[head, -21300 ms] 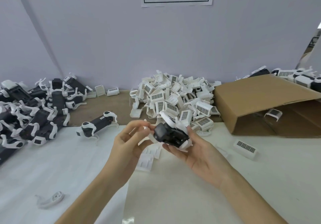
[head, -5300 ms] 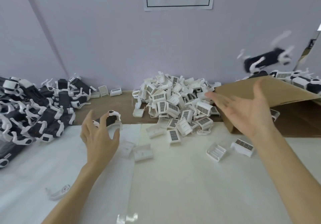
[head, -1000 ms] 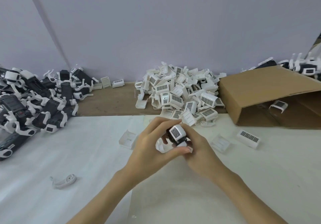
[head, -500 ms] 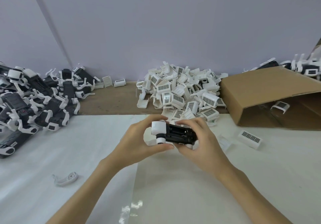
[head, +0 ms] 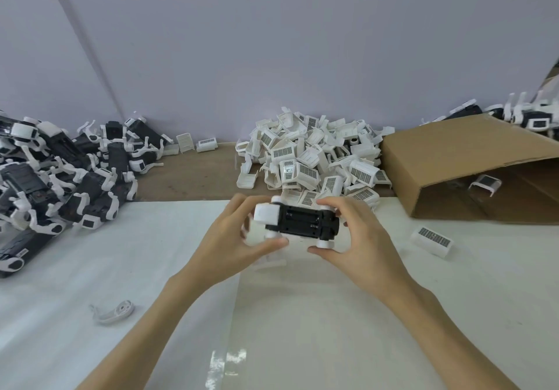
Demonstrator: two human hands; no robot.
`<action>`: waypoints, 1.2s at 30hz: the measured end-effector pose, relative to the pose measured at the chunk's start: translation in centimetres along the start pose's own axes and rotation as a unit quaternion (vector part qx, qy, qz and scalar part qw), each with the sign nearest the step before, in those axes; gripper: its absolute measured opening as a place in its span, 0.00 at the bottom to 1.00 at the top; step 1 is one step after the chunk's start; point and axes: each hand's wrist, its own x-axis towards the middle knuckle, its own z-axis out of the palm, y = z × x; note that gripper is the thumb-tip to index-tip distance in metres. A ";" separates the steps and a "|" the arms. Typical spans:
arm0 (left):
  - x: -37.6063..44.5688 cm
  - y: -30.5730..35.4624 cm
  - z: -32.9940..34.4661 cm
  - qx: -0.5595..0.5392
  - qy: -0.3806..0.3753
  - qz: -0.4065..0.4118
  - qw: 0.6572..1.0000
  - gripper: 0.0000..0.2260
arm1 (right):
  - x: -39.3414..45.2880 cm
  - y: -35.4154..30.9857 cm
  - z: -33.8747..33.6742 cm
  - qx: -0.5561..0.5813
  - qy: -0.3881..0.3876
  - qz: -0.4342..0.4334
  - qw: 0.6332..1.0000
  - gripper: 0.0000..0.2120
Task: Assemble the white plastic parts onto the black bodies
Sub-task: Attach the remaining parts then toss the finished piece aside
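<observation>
Holding one black body (head: 302, 221) crosswise above the white table (head: 332, 314), the person gripped it from both ends, its long axis running left to right and its ribbed black face turned up toward the camera. The left hand (head: 233, 244) curled around the left end, where a white plastic part (head: 265, 212) was seated as a cap; the thumb lay underneath along the near edge and the fingers wrapped over the far side, partly hidden behind the piece. The right hand (head: 360, 238) clasped the right end in the same way, thumb tip touching a small round white knob at the near corner and the forefinger hooked over the top far corner. Neither hand was spread; both were closed snugly about the body, which hung clear of the tabletop, near the table's middle.

Just behind the hands lay the pile of loose white parts (head: 314, 159), many showing barcode labels. One more labelled white piece (head: 432, 240) sat alone on the table to the right, near a cardboard box (head: 459, 162) lying on its side with another white part inside it. At the far left a heap of black bodies with white fittings (head: 60, 174) spread against the wall, and a single curved white clip (head: 116, 314) lay near the left forearm. Further assembled pieces (head: 532, 117) showed behind the box.
</observation>
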 end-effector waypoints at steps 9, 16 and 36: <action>0.6 1.8 -1.0 -0.363 -0.122 -0.191 0.904 0.26 | -0.1 -0.9 1.0 -0.075 0.061 -0.110 0.989 0.38; 0.7 1.4 0.0 -0.423 0.024 -0.184 0.887 0.20 | 0.0 -1.9 1.5 0.381 -0.002 0.250 0.890 0.39; 0.4 1.6 0.4 -0.379 0.040 -0.151 0.912 0.26 | 0.2 -1.9 1.8 0.480 -0.036 0.289 0.827 0.29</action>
